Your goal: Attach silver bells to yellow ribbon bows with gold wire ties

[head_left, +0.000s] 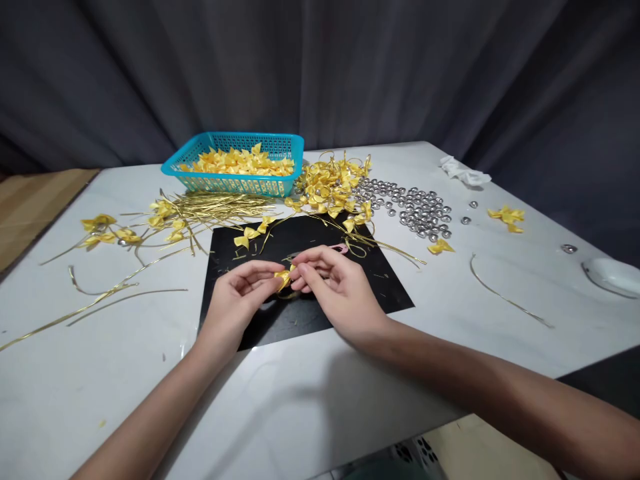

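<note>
Two hands are working over one black mat [290,325] on the white table [125,387]. The left hand [241,290] is pinching one yellow bow [283,279] between thumb and fingers, just above the mat; the right hand [343,283] is pinching its other side, its fingertips covering part of it. One blue basket [235,177] is standing behind, holding too many bows to count. Beside it, a heap [330,183] of bows and gold cords is overlapping, so single pieces are hard to tell apart. Silver beads [425,213] are lying crowded together, and three more are lying apart to their right. One loose cord [507,293] is curving near these. One pink object [341,249] is showing behind the right hand, mostly hidden. One white dish [613,277] is being cut off by the right edge.
</note>
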`<state>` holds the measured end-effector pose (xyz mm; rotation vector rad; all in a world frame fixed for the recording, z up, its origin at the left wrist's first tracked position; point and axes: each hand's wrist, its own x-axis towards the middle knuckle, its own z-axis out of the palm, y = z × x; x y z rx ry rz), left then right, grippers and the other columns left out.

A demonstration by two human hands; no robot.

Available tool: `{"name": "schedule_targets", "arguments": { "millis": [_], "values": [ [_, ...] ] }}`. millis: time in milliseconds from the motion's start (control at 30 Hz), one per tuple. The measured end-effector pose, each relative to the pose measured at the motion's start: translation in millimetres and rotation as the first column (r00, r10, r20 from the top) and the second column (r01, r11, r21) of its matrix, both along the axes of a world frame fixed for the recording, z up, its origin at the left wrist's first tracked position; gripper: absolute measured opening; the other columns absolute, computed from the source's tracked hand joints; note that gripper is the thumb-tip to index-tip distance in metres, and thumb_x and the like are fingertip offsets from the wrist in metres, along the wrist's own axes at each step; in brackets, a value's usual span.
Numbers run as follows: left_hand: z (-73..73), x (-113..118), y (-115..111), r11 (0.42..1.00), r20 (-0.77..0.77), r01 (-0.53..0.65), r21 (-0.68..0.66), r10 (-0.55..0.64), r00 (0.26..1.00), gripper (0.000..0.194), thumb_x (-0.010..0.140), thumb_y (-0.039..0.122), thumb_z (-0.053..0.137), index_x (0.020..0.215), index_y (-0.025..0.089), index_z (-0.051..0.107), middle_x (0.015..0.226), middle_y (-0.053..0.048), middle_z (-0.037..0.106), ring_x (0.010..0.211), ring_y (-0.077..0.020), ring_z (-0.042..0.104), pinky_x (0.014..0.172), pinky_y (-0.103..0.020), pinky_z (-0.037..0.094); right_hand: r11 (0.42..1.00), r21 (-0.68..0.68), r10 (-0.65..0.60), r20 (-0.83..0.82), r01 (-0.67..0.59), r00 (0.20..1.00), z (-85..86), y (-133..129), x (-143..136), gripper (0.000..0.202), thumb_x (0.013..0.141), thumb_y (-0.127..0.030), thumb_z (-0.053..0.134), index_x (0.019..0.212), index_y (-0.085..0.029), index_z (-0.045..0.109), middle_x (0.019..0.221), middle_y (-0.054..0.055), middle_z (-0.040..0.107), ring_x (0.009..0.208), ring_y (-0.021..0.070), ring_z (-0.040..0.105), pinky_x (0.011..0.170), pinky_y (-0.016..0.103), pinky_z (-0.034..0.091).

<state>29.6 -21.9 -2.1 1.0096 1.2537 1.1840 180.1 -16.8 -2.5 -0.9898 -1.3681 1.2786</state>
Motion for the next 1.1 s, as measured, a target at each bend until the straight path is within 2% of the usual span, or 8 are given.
{"name": "schedule_targets", "arguments": {
  "millis": [200,400,600,700,833,1100],
  "values": [
    [7.0,4.8,-1.1,0.998,0.015,0.025,-0.051,-0.024,1.0,0.02,0.054,0.02,0.083,0.067,0.015,0.068,0.064,0.001,0.072,0.061,-0.0072,0.063,0.059,-0.013,0.048,0.991,0.133,-0.038,0.084,0.026,0.996,-3.6,1.6,1.6,0.007,0.086,-0.02,0.052,0.089,-0.019,0.058,0.083,0.003,0.068,0.079,0.0123,0.068,0.067,0.023,0.055],
    [5.9,7.5,-0.7,0.998,0.0,0.017,-0.062,-0.017,1.0,0.024,0.05,0.013,0.081,0.061,0.015,0.061,0.057,0.005,0.066,0.054,-0.0046,0.058,0.055,-0.011,0.046,0.981,0.19,0.002,0.126,-0.026,0.992,-3.4,0.6,2.0,0.009,0.087,-0.02,0.05,0.09,-0.02,0.058,0.085,0.002,0.068,0.082,0.0123,0.068,0.069,0.023,0.055],
    [5.7,5.5,2.0,0.997,0.041,-0.036,-0.066,0.039,0.998,0.029,0.049,0.013,0.081,0.06,0.015,0.055,0.055,0.007,0.062,0.055,-0.0038,0.058,0.057,-0.01,0.045,0.94,0.33,-0.042,0.358,-0.084,0.933,-2.5,2.8,7.1,0.011,0.088,-0.02,0.049,0.089,-0.018,0.061,0.085,0.004,0.067,0.079,0.0138,0.065,0.07,0.027,0.053],
    [7.5,2.8,3.0,0.994,0.1,-0.026,-0.107,0.037,0.994,0.028,0.053,0.015,0.08,0.063,0.015,0.054,0.058,0.004,0.066,0.055,-0.0044,0.058,0.055,-0.01,0.044,0.951,0.295,0.0,0.301,-0.094,0.954,-2.2,3.5,7.7,0.01,0.088,-0.019,0.049,0.089,-0.019,0.059,0.087,0.004,0.069,0.08,0.0125,0.066,0.07,0.025,0.054],
    [9.2,0.2,3.0,0.991,0.151,-0.014,-0.132,0.035,0.988,0.024,0.057,0.015,0.078,0.066,0.016,0.055,0.056,0.006,0.063,0.05,-0.0027,0.054,0.049,-0.009,0.041,0.962,0.258,0.039,0.215,-0.095,0.976,-4.0,2.6,7.5,0.009,0.088,-0.019,0.05,0.089,-0.019,0.058,0.087,0.003,0.069,0.082,0.0109,0.067,0.072,0.022,0.054],
    [8.6,-0.6,1.3,0.994,0.117,0.041,-0.105,-0.028,0.993,0.024,0.056,0.018,0.081,0.07,0.016,0.061,0.059,0.007,0.062,0.055,-0.0037,0.057,0.054,-0.01,0.043,0.965,0.247,0.038,0.182,-0.083,0.983,-5.3,1.8,6.7,0.008,0.088,-0.019,0.049,0.088,-0.019,0.057,0.085,0.003,0.068,0.08,0.0117,0.066,0.071,0.024,0.055]
  ]
}}
